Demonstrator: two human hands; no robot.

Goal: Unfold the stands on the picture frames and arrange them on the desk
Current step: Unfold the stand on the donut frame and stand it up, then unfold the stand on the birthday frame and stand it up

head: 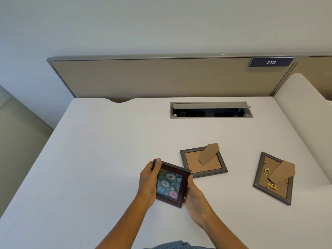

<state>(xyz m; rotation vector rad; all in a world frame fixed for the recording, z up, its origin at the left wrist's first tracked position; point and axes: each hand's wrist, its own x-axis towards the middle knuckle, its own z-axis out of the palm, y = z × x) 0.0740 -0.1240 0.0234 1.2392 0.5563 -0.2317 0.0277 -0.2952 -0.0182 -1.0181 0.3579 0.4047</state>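
Dark-wood doughnut-print frame (170, 184) | you are gripping its side edges, left hand (149, 182) and right hand (195, 200) both curled | light, rigid, glass likely fragile

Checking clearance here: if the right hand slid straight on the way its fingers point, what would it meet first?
Probably the grey frame lying face down just beyond the right hand, which grips the dark frame. Depth is unclear, so the hand might pass above it.
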